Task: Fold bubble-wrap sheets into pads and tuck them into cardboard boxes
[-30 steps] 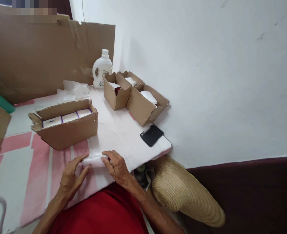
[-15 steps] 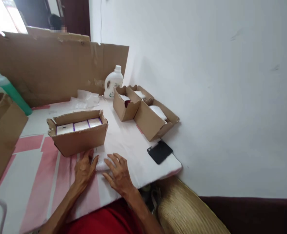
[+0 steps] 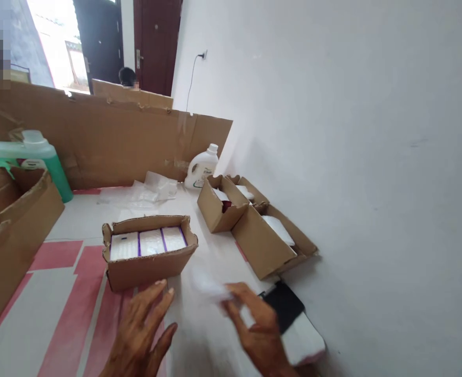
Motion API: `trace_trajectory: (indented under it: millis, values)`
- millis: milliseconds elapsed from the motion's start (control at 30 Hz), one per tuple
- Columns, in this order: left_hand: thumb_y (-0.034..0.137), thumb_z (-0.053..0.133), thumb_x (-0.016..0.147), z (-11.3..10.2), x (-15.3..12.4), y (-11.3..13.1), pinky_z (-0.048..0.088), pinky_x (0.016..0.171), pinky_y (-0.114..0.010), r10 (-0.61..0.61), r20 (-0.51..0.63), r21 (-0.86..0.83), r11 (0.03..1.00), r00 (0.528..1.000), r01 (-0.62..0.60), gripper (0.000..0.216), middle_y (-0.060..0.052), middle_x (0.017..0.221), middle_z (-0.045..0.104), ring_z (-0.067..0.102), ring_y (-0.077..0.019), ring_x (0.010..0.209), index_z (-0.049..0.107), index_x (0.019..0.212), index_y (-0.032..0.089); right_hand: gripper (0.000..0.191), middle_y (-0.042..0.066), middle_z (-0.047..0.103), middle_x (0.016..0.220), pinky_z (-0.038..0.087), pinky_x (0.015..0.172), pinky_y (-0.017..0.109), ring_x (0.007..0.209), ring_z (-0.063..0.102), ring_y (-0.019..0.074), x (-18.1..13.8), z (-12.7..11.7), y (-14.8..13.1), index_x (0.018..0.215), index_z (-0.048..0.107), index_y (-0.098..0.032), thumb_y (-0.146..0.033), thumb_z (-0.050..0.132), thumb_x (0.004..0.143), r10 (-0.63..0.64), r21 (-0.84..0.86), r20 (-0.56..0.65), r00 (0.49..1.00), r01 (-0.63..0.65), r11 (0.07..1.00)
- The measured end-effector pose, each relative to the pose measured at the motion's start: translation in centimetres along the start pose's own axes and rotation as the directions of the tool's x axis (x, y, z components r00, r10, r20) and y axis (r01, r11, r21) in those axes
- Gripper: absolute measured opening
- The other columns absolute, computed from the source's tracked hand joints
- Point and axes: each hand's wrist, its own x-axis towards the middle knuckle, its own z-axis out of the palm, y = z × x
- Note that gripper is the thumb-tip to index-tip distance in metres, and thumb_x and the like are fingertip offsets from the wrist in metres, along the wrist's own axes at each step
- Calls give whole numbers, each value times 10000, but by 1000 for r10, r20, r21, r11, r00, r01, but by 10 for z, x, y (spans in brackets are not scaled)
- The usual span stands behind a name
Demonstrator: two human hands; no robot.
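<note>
My right hand (image 3: 252, 324) pinches a blurred white packet (image 3: 209, 288), which looks like a small plastic-wrapped piece; motion smears its details. To its left, my left hand (image 3: 142, 330) is held with fingers apart and nothing in it, just in front of an open cardboard box (image 3: 148, 269). Inside that box lie white packets with purple edges (image 3: 151, 242), side by side. Near my right wrist a flat black item (image 3: 284, 303) rests at the table's right edge.
Three small cardboard boxes (image 3: 260, 251) with white contents stand by the wall. A white jug (image 3: 202, 168) and clear plastic bags (image 3: 152, 189) sit before a cardboard screen (image 3: 109, 139). At left are a green-filled jug (image 3: 56, 170) and a larger carton (image 3: 22, 251). A person's head (image 3: 128, 77) shows beyond.
My right hand has lifted the white packet off the table and moved right with it. My left hand has let go and spread its fingers. The camera view has tilted up.
</note>
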Motion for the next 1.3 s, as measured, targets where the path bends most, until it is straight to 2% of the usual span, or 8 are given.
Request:
trace_trajectory:
  millis: [133, 333, 467, 633, 800, 1000, 1200, 1300]
  values:
    - [110, 681, 851, -35, 41, -15, 435, 1090, -417, -34, -246, 98, 993, 969, 60, 631, -154, 1371, 616, 574, -286, 1299, 512, 1454, 190, 176, 56, 685, 986, 541, 810, 304, 919, 662, 200, 84, -26, -24, 1120, 646, -232, -155, 608, 965, -126, -128, -140, 982, 108, 986]
    - [89, 708, 828, -48, 52, -47, 437, 1065, -432, -57, -332, 160, 980, 941, 116, 572, -173, 1298, 642, 606, -298, 1232, 573, 1381, 154, 191, 96, 697, 973, 541, 822, 349, 909, 623, 220, 156, 69, -31, 1087, 698, -170, -132, 538, 991, -477, -188, 150, 866, 499, 846]
    - [160, 655, 885, -54, 61, -55, 449, 1025, -418, -12, -209, 221, 973, 978, 59, 485, -165, 1295, 647, 615, -289, 1202, 577, 1363, 150, 209, 79, 699, 1018, 523, 838, 341, 964, 619, 228, 173, 94, -20, 1066, 755, -192, -332, 741, 910, -354, -36, 424, 833, 407, 913]
    - [419, 553, 941, -52, 83, -62, 435, 1004, -430, 83, -16, 297, 952, 996, -74, 523, -153, 1343, 654, 623, -299, 1200, 546, 1385, 143, 218, 39, 730, 945, 517, 818, 291, 885, 672, 181, 186, 79, -15, 1041, 792, -228, -390, 671, 961, -331, 244, 729, 599, 224, 944]
    - [604, 568, 871, -45, 86, -71, 478, 773, -400, -68, 264, 236, 972, 962, 4, 460, -64, 980, 754, 693, -273, 837, 664, 1139, 244, 212, 35, 760, 980, 522, 856, 307, 894, 693, 182, 191, 72, -15, 1054, 791, -239, -363, 635, 981, -221, 271, 611, 760, 62, 961]
    - [584, 606, 845, -44, 95, -71, 447, 633, -371, -237, 386, 197, 965, 892, 171, 321, -29, 773, 689, 651, -262, 680, 668, 851, 268, 353, -15, 753, 766, 507, 712, 239, 724, 681, 141, 192, 81, -18, 813, 796, -228, -454, 591, 991, -252, 404, 720, 647, -95, 910]
    - [545, 607, 881, -70, 95, -78, 549, 790, -419, -52, 116, 98, 994, 992, 40, 409, -52, 1098, 741, 701, -277, 931, 668, 1214, 315, 267, 3, 763, 1034, 529, 905, 318, 974, 702, 180, 185, 40, -5, 1028, 782, -264, -461, 610, 979, -56, 408, 461, 886, -155, 899]
    - [515, 622, 865, -81, 71, -80, 479, 1063, -510, -198, -104, 42, 978, 975, 203, 583, -19, 1355, 646, 629, -308, 1182, 526, 1429, 402, 348, 65, 740, 1144, 547, 919, 358, 1089, 682, 228, 154, 27, 27, 1115, 753, -238, -517, 626, 951, 231, 423, 246, 942, -318, 849]
